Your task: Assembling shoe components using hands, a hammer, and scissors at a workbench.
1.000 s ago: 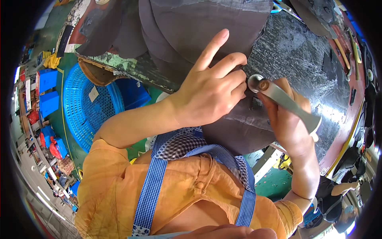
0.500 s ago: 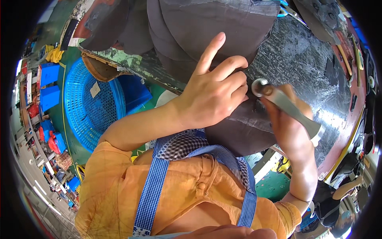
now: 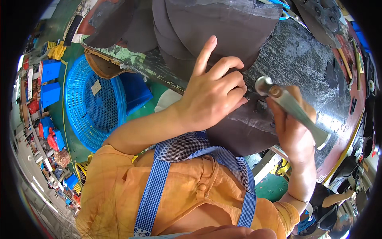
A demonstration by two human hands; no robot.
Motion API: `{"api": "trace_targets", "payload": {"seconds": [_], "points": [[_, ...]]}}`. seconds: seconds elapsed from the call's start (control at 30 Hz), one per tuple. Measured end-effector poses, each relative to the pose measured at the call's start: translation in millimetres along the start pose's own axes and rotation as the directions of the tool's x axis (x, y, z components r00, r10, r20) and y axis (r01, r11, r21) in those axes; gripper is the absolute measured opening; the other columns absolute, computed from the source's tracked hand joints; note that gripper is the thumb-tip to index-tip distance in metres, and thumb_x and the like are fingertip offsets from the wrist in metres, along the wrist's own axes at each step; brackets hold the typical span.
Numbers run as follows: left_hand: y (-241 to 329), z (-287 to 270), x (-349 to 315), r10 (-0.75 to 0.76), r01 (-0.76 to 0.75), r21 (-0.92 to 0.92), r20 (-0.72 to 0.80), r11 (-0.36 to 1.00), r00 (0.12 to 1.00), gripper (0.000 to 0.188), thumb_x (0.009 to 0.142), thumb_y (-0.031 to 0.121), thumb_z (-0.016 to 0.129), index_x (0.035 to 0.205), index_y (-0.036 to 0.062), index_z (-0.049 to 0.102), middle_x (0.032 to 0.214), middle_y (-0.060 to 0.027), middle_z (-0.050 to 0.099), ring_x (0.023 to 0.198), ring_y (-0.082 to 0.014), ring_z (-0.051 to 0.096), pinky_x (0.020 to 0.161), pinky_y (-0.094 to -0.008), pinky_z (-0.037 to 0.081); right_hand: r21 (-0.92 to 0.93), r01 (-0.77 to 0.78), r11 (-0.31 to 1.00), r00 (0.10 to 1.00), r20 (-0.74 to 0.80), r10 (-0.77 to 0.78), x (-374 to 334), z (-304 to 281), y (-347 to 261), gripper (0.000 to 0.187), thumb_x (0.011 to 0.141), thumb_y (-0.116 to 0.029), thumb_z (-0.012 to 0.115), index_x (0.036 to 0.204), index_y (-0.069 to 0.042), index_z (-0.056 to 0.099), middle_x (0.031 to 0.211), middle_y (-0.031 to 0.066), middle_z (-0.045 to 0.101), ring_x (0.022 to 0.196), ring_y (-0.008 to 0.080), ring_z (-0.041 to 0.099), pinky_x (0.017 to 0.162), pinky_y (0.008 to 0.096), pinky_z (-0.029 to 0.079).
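Observation:
My right hand (image 3: 294,123) grips a metal hammer (image 3: 292,107), its round polished face toward my left hand and its flared end toward the lower right. Beneath the hammer lies a dark brown, leather-like piece (image 3: 242,135), which overhangs the near table edge. My left hand (image 3: 215,93) rests at the upper part of this piece, index finger stretched out and the other fingers curled onto its edge. The thumb is hidden. Beyond my left hand, overlapping dark brown pieces (image 3: 215,32) with rounded edges are stacked on the table.
The worktable (image 3: 294,51) has a scuffed black top. Blue-handled scissors (image 3: 292,16) lie at its far side, and wooden-handled tools (image 3: 345,63) at the right. A blue plastic basket (image 3: 73,107) stands left of the table. Another person (image 3: 326,203) is at the lower right.
The hammer and my right hand have shifted slightly right and show less blur. A small dark square patch is visible below the hammer head. My left hand has moved slightly left.

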State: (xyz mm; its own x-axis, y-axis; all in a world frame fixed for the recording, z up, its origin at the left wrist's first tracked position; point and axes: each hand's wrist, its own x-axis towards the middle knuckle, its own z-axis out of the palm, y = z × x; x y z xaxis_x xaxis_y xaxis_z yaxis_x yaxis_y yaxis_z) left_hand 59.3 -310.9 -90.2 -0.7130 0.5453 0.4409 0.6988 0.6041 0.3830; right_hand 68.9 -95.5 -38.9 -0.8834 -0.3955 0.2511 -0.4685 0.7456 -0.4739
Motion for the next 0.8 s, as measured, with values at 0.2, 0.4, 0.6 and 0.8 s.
{"api": "trace_targets", "payload": {"seconds": [0.2,0.4,0.6,0.8], "points": [[8,3,-2,-0.012,0.013,0.048,-0.018,0.999,1.0,0.018,0.07,0.019,0.082,0.082,0.0092,0.073,0.088,0.0033,0.064,0.112,-0.0224,0.061,0.118,-0.0688,0.018,-0.053,-0.017,0.998,0.992,0.123,0.023,1,0,-3,0.016,0.09,-0.009,0.073,0.092,-0.004,0.058,0.072,0.0134,0.06,0.055,0.0323,0.061,0.048,0.0408,0.047],[12,7,-3,0.015,-0.013,0.082,-0.029,0.997,0.999,0.015,0.07,0.017,0.08,0.078,0.0095,0.07,0.086,0.0029,0.062,0.109,-0.0216,0.062,0.118,-0.068,0.02,-0.009,-0.004,1.0,0.992,0.127,0.005,-3,2,-4,0.019,0.086,-0.008,0.075,0.093,-0.004,0.059,0.071,0.0122,0.059,0.06,0.0316,0.064,0.052,0.0401,0.05],[8,8,-4,0.025,-0.018,0.074,-0.089,0.997,0.996,0.016,0.07,0.019,0.081,0.073,0.0099,0.068,0.082,0.0026,0.061,0.107,-0.0214,0.062,0.118,-0.0662,0.019,0.106,-0.011,0.994,0.997,0.083,0.003,-2,-2,-6,0.014,0.089,-0.007,0.072,0.091,-0.004,0.058,0.074,0.0134,0.061,0.06,0.0331,0.063,0.052,0.0414,0.048],[1,0,-6,-0.051,0.058,0.07,-0.095,0.996,0.994,0.028,0.067,0.028,0.085,0.068,0.012,0.062,0.085,0.0001,0.063,0.106,-0.023,0.061,0.116,-0.063,0.022,-0.025,0.026,0.999,1.0,0.01,-0.025,7,-7,-16,0.016,0.085,-0.004,0.075,0.094,-0.005,0.061,0.073,0.0113,0.058,0.058,0.0319,0.062,0.05,0.0409,0.048]]}}
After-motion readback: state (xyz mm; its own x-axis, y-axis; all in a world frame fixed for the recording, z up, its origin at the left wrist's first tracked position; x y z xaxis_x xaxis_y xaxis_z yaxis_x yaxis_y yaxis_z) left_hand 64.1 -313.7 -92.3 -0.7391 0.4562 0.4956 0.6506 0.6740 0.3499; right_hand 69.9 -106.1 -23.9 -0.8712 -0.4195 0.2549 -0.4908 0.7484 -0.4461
